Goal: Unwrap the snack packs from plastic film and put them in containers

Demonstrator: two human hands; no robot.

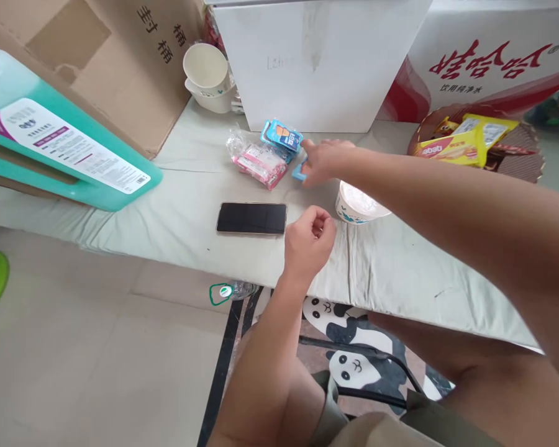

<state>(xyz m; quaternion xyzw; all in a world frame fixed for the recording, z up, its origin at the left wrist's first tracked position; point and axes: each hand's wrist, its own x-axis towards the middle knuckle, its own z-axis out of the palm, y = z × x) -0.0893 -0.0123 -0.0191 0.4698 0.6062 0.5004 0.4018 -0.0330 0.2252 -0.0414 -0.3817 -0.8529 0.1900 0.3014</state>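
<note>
Head view, the only 1 here. The right hand (327, 160) is stretched out over the tabletop (186, 186), and its grip is closed narrow on a small blue packet (300, 171). Only 1 light-blue corner pokes out under the fingers, flat and glossy, down on or just above the pale cloth; can't read any print on it. It's at about 1 o'clock from the black phone (251, 218), which lies flat and screen-dark near the front edge.

The left hand (310, 239) hangs over that front edge just at 3 o'clock of the phone. Its grip is curled in loose with nothing showing inside.

At 11 o'clock from the held packet is a little pile of matching blue packets (282, 135) with orange on the label, and at 9 o'clock a clear bag of pink packets (259, 164), touching the blue pile. A white paper bowl (359, 205) sits at 4 o'clock, just beside the right wrist. A white box (317, 68) stands behind, a basket of snacks (517, 162) at far right, and a teal bottle (65, 149) at far left.
</note>
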